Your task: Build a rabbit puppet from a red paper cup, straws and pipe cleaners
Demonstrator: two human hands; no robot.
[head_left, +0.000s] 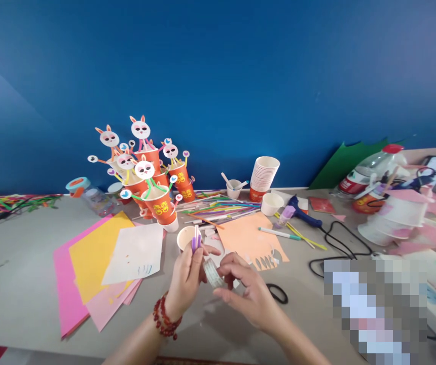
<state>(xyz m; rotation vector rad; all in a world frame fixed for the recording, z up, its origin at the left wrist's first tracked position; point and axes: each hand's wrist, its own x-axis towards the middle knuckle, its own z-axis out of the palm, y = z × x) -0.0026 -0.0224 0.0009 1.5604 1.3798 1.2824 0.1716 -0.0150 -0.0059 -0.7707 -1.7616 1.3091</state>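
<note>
Near the front middle of the table, my left hand [188,276] is closed on thin purple-and-white sticks [196,237] that point upward from between thumb and fingers. A roll of clear tape [213,274] is tilted between my two hands. My right hand [246,286] pinches its right edge with thumb and fingers. Whether a strip of tape runs to the sticks is too small to tell. Just behind the sticks stands a white paper cup [185,237], partly hidden by them. A peach paper sheet [250,235] with small cut-outs along its front edge lies beyond my right hand.
Red cups with rabbit faces [144,170] stand stacked at the back left. Coloured paper sheets [88,263] lie left. Behind are loose sticks [218,209] and a stack of cups [265,175]. A blue glue gun [304,213] trails a black cord [339,256] on the right.
</note>
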